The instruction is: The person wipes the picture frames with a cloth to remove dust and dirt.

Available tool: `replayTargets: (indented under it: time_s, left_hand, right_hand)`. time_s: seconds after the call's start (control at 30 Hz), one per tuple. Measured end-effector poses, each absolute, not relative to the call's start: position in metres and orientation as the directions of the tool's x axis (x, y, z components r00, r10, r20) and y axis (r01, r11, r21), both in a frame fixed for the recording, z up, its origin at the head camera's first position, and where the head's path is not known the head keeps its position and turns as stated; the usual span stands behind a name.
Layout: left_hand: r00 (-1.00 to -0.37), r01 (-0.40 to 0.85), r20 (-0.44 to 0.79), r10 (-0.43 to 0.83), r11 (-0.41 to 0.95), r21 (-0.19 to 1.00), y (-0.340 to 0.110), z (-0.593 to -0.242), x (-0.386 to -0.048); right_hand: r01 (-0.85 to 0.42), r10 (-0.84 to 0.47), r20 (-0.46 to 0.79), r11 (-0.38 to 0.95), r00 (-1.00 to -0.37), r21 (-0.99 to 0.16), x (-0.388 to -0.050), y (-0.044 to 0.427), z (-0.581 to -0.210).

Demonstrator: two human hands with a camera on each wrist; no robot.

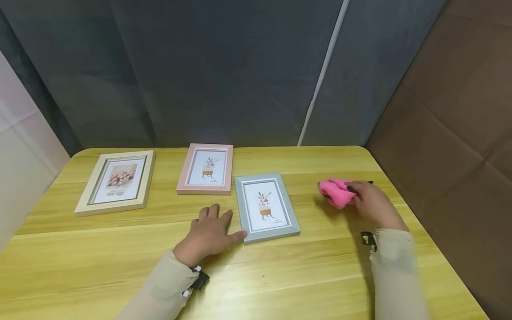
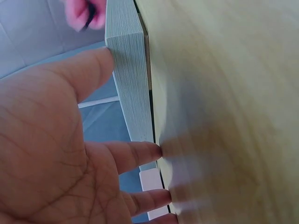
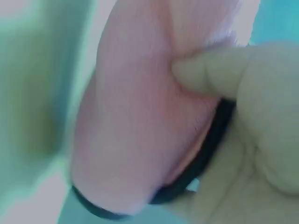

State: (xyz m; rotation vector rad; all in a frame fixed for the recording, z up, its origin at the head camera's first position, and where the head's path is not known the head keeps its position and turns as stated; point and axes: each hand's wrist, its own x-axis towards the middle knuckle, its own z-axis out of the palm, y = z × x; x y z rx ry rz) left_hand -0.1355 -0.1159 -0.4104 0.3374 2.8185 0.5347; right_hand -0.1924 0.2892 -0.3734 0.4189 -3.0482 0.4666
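Observation:
My right hand [image 1: 376, 204] grips a folded pink cloth [image 1: 338, 192] with black edging, a little above the right part of the table. The right wrist view is blurred, but the thumb [image 3: 205, 72] presses into the cloth's folds. My left hand [image 1: 210, 233] lies with fingers spread, fingertips down on the table. Its thumb touches the near left corner of a grey-blue picture frame [image 1: 294, 222], which lies face up with a potted-plant print. The left wrist view shows that thumb [image 2: 93, 70] against the frame's edge [image 2: 128, 70].
Behind the left hand lies a pink picture frame [image 1: 184, 189] with a similar print. A cream picture frame [image 1: 86, 195] lies at the far left. The wooden table [image 1: 280, 280] ends at a dark curtain [image 1: 224, 75], with a brown cloth wall [image 1: 452, 133] on the right.

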Motion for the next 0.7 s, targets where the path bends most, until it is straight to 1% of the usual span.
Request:
replayTargets:
  time_s: [0.1,0.2,0.27,0.47,0.7]
  left_hand:
    - [-0.941,0.173,-0.207,0.267,0.907,0.383,-0.115,-0.411,-0.134]
    - [-0.940,0.168,-0.216,0.266,0.906,0.388,-0.114,-0.412,-0.134]
    - [-0.937,0.165,-0.221,0.269,0.902,0.398,-0.114,-0.413,-0.134]
    - [-0.924,0.186,-0.231,0.305,0.886,0.426,-0.112,-0.413,-0.142]
    - [-0.900,0.223,-0.259,0.351,0.881,0.418,-0.082,-0.406,-0.159]
  right_hand:
    - [-0.124,-0.128,0.001,0.953,-0.992,-0.277,-0.191,0.333,-0.387]
    - [-0.053,-0.078,-0.077,0.955,-0.994,-0.291,-0.188,0.358,-0.399]
    - [-0.046,-0.080,-0.099,0.951,-0.992,-0.306,-0.188,0.362,-0.404]
    - [-0.040,-0.077,-0.105,0.949,-0.991,-0.314,-0.191,0.356,-0.404]
    - [-0.033,-0.074,-0.114,0.944,-0.991,-0.329,-0.193,0.353,-0.404]
